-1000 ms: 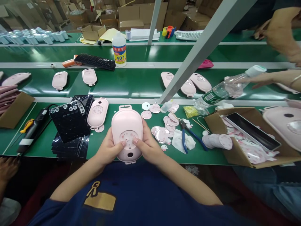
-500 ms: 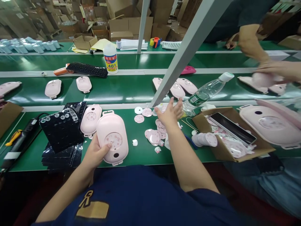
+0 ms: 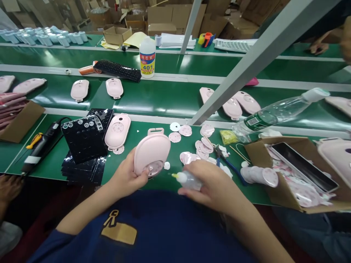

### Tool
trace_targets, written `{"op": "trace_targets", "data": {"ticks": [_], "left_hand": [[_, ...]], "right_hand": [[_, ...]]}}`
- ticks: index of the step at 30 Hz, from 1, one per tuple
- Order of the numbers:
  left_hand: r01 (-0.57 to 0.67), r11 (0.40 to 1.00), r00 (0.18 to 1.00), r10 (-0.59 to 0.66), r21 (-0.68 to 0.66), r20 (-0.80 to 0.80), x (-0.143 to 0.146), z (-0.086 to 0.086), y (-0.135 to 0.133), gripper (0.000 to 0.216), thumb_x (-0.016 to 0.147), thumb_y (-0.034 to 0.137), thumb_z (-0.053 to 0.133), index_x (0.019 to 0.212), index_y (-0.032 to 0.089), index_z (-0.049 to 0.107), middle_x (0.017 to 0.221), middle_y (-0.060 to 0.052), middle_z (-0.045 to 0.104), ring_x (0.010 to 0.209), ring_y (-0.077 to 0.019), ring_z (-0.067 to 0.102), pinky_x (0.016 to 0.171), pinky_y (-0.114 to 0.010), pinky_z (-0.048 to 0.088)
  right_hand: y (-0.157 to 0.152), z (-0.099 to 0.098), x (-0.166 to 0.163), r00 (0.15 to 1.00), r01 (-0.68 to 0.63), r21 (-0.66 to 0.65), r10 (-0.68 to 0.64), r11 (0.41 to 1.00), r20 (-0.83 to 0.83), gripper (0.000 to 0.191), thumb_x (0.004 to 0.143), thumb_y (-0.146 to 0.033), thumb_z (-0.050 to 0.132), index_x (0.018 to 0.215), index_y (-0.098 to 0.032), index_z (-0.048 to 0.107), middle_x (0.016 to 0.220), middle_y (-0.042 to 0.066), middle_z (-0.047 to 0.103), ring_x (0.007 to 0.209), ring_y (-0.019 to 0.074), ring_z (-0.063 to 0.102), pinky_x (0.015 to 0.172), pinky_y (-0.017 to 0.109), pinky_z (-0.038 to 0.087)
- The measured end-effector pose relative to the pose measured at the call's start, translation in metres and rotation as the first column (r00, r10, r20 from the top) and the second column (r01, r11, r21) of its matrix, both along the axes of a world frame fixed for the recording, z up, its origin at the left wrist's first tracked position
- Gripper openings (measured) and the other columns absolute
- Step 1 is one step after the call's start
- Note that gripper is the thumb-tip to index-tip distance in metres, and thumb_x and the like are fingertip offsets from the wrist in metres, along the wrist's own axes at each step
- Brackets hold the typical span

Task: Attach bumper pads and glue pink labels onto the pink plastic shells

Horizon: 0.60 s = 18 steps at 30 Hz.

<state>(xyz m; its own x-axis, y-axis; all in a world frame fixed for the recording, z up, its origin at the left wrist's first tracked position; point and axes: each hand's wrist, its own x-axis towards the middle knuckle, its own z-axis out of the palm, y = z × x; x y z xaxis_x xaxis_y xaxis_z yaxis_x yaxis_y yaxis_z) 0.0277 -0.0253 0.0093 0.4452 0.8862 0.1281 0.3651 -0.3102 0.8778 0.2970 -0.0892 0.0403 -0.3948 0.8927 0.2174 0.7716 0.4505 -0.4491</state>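
Pink oval plastic shell (image 3: 152, 149) gripped, left hand (image 3: 127, 178) | clear squeeze bottle (image 3: 189, 180) gripped, right hand (image 3: 215, 187) | steady nozzle (image 3: 177, 176), tiny dab imo

We are on a factory assembly line. Long green benches (image 3: 138, 126) run side by side, and between them lies what looks like a conveyor belt (image 3: 164, 96) carrying identical pink shells (image 3: 114, 87), the same as the pink shell (image 3: 152, 151) at our own station. Round stickers (image 3: 203, 146), black sheets of clear dots (image 3: 83, 137) and a bottle marked 401 (image 3: 147, 58) lie about. Cardboard cartons (image 3: 170, 16) are piled behind, and another worker's hand (image 3: 318, 47) rests on the far bench.
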Motion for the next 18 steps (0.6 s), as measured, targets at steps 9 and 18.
{"op": "trace_targets", "data": {"ticks": [9, 18], "left_hand": [[0.152, 0.984, 0.988, -0.154, 0.093, 0.015, 0.003, 0.006, -0.011, 0.074, 0.08, 0.011, 0.059, 0.149, 0.024, 0.036, 0.133, -0.008, 0.064, 0.116, -0.024, 0.066, 0.095, -0.031, 0.056], [0.197, 0.977, 0.98, -0.198, 0.083, -0.005, 0.002, 0.013, -0.014, 0.075, 0.082, 0.011, 0.06, 0.15, 0.029, 0.034, 0.132, -0.004, 0.065, 0.11, -0.0205, 0.069, 0.09, -0.025, 0.056]], "right_hand": [[-0.016, 0.015, -0.016, 0.972, 0.014, -0.018, -0.009, 1.0, 0.234, 0.033, 0.083, -0.043, 0.078, 0.095, -0.016, 0.064, 0.076, 0.003, 0.068, 0.069, 0.0219, 0.066, 0.063, 0.031, 0.046], [-0.021, 0.021, -0.018, 0.966, -0.021, 0.0, 0.02, 1.0, 0.258, 0.034, 0.088, -0.047, 0.071, 0.098, -0.015, 0.065, 0.074, 0.005, 0.067, 0.067, 0.0226, 0.065, 0.061, 0.032, 0.048]]}}
